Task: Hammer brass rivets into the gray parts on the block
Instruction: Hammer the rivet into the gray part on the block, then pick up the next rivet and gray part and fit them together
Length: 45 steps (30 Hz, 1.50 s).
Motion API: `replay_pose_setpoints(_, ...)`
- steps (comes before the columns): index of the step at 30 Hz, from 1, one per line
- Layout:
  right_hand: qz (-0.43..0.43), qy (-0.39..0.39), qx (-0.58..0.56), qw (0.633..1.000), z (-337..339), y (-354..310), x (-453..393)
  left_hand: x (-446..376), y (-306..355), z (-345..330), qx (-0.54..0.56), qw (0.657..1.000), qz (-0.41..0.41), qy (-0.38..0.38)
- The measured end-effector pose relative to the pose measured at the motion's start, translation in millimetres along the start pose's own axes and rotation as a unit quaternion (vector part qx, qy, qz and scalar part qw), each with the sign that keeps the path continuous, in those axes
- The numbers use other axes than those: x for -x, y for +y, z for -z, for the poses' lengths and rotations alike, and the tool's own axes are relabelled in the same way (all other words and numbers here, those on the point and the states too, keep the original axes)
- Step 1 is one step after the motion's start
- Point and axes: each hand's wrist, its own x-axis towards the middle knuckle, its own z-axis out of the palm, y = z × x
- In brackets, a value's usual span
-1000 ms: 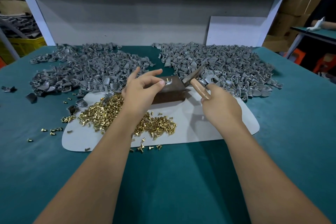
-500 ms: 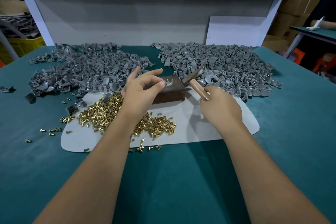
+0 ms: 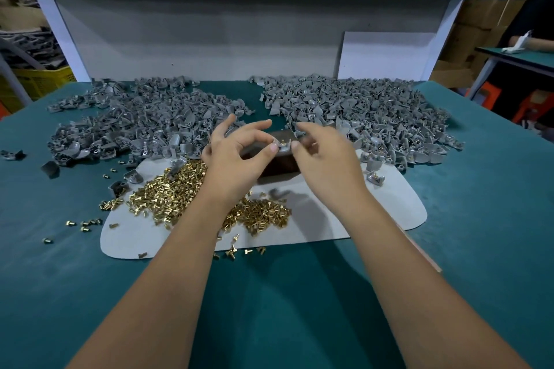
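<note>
Two hands meet over a gray part on a dark block.

The left hand and right hand each pinch an edge of the gray part, a brass rivet standing in it, atop the block. Loose rivets lie on a white mat; gray part heaps cover the green table behind.

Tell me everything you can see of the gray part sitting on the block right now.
The gray part is small, curved and dull gray, plastic or cast metal by its look. It lies on top of the dark brown block, with a brass rivet standing in it. The left hand pinches its left edge; the right hand touches its right edge.
</note>
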Motion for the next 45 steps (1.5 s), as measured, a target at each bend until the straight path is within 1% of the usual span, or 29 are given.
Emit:
replay_pose_setpoints(1,-0.013,-0.037,-0.06,0.997,-4.0,-3.6,-2.7,-0.3,-0.2,0.1,0.003,1.0,-0.003,0.001)
replay_pose_setpoints(3,-0.039,-0.095,-0.137,0.985,-7.9,-7.5,-8.1,-1.1,-0.6,0.8,0.006,1.0,-0.007,0.01)
replay_pose_setpoints(6,-0.074,-0.139,-0.274,0.949,-3.5,-7.0,-15.9,-2.9,-0.7,1.7,-0.005,1.0,-0.008,0.024)
replay_pose_setpoints(8,-0.065,-0.153,-0.29,0.942,1.3,-5.6,-19.5,-3.9,-0.6,1.9,-0.023,0.999,-0.007,0.035)
replay_pose_setpoints(10,-0.058,-0.175,-0.273,0.944,4.6,-3.6,-25.0,-5.6,-0.9,1.2,-0.039,0.999,-0.005,0.037)
replay_pose_setpoints(11,-0.057,-0.174,-0.257,0.949,6.2,-2.5,-28.5,-6.0,-0.9,0.9,-0.043,0.998,-0.003,0.037)
replay_pose_setpoints(12,-0.062,-0.157,-0.238,0.957,7.5,0.3,-33.2,-6.4,-0.9,0.3,-0.046,0.998,0.0,0.038)
replay_pose_setpoints(13,-0.075,-0.123,-0.221,0.965,9.2,3.6,-38.8,-6.4,-0.9,0.3,-0.047,0.998,0.002,0.041)
replay_pose_setpoints(16,-0.13,0.006,-0.177,0.976,18.2,17.0,-54.0,-7.8,-3.3,5.8,-0.023,0.996,0.025,0.077)
replay_pose_setpoints(17,-0.148,0.035,-0.137,0.979,18.3,22.2,-56.2,-8.9,-5.9,9.9,-0.008,0.994,0.042,0.096)
replay_pose_setpoints(19,-0.182,0.075,-0.017,0.98,12.6,27.5,-55.8,-12.2,-13.4,18.9,0.032,0.989,0.073,0.128)
replay_pose_setpoints(20,-0.181,0.091,0.027,0.979,6.7,24.6,-52.3,-14.3,-18.0,23.7,0.051,0.985,0.081,0.146)
replay_pose_setpoints(21,-0.159,0.104,0.05,0.98,-0.8,18.7,-47.5,-15.9,-22.2,28.6,0.062,0.978,0.092,0.174)
replay_pose_setpoints(23,-0.065,0.112,0.065,0.99,-17.2,2.5,-35.5,-18.0,-30.5,39.4,0.021,0.962,0.123,0.242)
replay_pose_setpoints(25,0.045,0.084,0.077,0.992,-30.9,-12.7,-22.0,-17.2,-36.7,48.8,-0.043,0.948,0.151,0.278)
replay_pose_setpoints(27,0.133,0.036,0.095,0.986,-40.2,-23.3,-9.3,-16.0,-39.5,53.8,-0.071,0.945,0.166,0.274)
replay_pose_setpoints(30,0.208,-0.064,0.101,0.971,-49.4,-30.0,7.0,-16.2,-40.9,54.6,-0.116,0.949,0.162,0.246)
replay_pose_setpoints(32,0.219,-0.136,0.116,0.959,-56.6,-32.9,16.1,-19.3,-43.2,55.7,-0.111,0.951,0.16,0.24)
replay_pose_setpoints(34,0.22,-0.18,0.146,0.948,-65.2,-36.8,22.1,-26.0,-47.2,58.5,-0.11,0.954,0.158,0.229)
replay_pose_setpoints(35,0.217,-0.193,0.154,0.944,-69.2,-39.0,24.0,-30.8,-49.7,60.4,-0.126,0.956,0.159,0.212)
replay_pose_setpoints(37,0.208,-0.214,0.144,0.944,-74.9,-41.7,25.3,-40.9,-53.0,63.8,-0.184,0.955,0.175,0.155)
replay_pose_setpoints(39,0.189,-0.23,0.111,0.948,-76.9,-40.7,22.4,-48.8,-55.5,64.5,-0.251,0.943,0.198,0.09)
replay_pose_setpoints(40,0.18,-0.236,0.092,0.951,-77.2,-39.3,20.2,-51.2,-57.4,64.0,-0.277,0.937,0.201,0.073)
replay_pose_setpoints(42,0.164,-0.241,0.056,0.955,-77.3,-36.6,15.6,-52.2,-61.3,63.6,-0.31,0.93,0.184,0.074)
replay_pose_setpoints(45,0.149,-0.248,0.022,0.957,-78.0,-35.7,11.9,-50.1,-61.7,64.1,-0.323,0.929,0.158,0.091)
